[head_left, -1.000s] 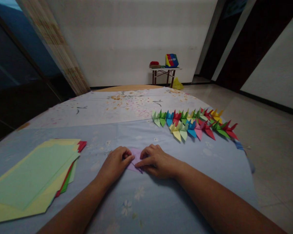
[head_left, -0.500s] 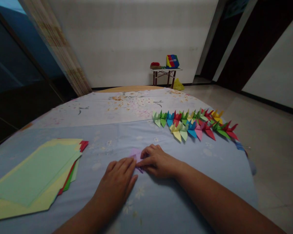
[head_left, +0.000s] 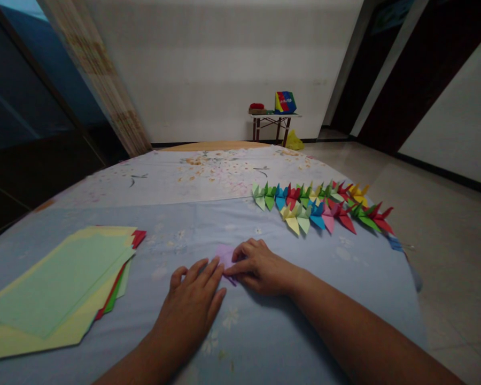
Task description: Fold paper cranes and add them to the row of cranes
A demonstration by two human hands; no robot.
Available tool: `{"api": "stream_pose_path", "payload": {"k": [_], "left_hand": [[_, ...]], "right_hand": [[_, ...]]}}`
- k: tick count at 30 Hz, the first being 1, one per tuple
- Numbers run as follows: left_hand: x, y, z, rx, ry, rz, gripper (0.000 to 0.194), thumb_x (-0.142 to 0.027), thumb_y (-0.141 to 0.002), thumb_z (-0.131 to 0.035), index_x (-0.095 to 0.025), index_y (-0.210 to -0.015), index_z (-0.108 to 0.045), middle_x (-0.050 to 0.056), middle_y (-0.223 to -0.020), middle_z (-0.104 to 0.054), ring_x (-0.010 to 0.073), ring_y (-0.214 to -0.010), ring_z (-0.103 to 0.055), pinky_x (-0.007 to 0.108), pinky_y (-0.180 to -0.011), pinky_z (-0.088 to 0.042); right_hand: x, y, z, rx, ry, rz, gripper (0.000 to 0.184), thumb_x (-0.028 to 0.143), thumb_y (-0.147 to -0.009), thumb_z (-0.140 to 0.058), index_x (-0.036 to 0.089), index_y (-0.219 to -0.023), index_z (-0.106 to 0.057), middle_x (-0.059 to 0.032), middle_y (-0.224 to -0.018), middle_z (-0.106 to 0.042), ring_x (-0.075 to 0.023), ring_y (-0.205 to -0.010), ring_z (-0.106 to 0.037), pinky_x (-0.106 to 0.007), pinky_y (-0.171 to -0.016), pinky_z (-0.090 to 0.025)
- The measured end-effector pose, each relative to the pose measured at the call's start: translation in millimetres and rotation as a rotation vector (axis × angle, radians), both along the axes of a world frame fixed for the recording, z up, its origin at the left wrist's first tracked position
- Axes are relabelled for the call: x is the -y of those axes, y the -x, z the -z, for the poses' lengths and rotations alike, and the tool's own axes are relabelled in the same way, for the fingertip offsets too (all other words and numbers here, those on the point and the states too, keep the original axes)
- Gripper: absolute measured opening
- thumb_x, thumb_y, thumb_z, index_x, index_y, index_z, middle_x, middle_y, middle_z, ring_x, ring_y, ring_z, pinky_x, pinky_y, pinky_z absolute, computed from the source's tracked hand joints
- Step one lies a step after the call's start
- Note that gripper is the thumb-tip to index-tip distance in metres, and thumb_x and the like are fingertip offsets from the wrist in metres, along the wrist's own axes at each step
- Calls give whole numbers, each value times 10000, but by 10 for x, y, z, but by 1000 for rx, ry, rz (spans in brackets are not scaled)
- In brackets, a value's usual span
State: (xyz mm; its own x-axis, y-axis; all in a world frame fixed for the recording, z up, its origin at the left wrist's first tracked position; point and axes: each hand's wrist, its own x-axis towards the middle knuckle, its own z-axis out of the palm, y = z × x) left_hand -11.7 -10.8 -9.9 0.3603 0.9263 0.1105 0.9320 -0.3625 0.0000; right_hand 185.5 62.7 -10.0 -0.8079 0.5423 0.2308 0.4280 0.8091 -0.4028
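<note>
A small folded purple paper lies on the pale blue flowered cloth in front of me. My right hand rests on its right side, fingers curled and fingertips pressing the paper down. Flat on the cloth lies my left hand, fingers spread, its fingertips touching the paper's near left edge. Most of the paper is hidden under the two hands.
A loose stack of green, yellow and red paper sheets lies at the left. Several folded paper cranes in mixed colours stand in rows at the right. A small table with bright objects stands by the far wall. Tiled floor lies beyond the right edge.
My left hand has uncurled from the paper and slid toward me, and lies flat with its fingers spread. My right hand has stayed on the purple paper.
</note>
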Motion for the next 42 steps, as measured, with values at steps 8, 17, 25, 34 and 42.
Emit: {"api": "stream_pose_path", "payload": {"k": [8, 17, 25, 34, 42], "left_hand": [[-3, -19, -29, 21, 0, -51, 384, -326, -854, -413, -284, -1222, -517, 30, -1285, -531, 319, -1148, -425, 517, -903, -228], [33, -61, -35, 17, -37, -56, 381, -292, -845, -414, -272, -1206, -535, 45, -1277, -539, 310, -1150, -419, 511, -901, -239], [-7, 149, -27, 99, 82, 64, 428, -381, -879, -374, -305, -1298, -418, 38, -1356, -453, 299, -1202, -377, 511, -920, -270], [-20, 295, -140, 99, 177, 242, 446, -346, -870, -412, -337, -1315, -382, 52, -1419, -354, 298, -1293, -276, 511, -985, -256], [-2, 261, -156, 0, 182, 276, 466, -334, -882, -394, -360, -1341, -318, 63, -1451, -283, 314, -1320, -217, 531, -973, -265]], "right_hand": [[3, 1, -1, -1, 3, 3, 269, 308, -841, -526, 337, -1094, -614, -59, -1012, -517, -194, -934, -416, -356, -808, -291], [-5, -1, 2, 10, 9, -2, 275, 302, -829, -551, 345, -1094, -612, -55, -1014, -520, -193, -940, -419, -361, -819, -289], [-7, -3, -10, -1, 25, -2, 259, 299, -832, -544, 324, -1077, -626, -54, -1024, -527, -191, -945, -418, -359, -822, -301], [-5, -12, -30, -1, 48, 1, 256, 283, -832, -541, 312, -1072, -627, -44, -1030, -540, -185, -947, -421, -352, -827, -302], [1, -7, -34, -7, 61, 13, 269, 270, -827, -552, 316, -1083, -619, -43, -1021, -540, -184, -949, -418, -354, -828, -299]]}}
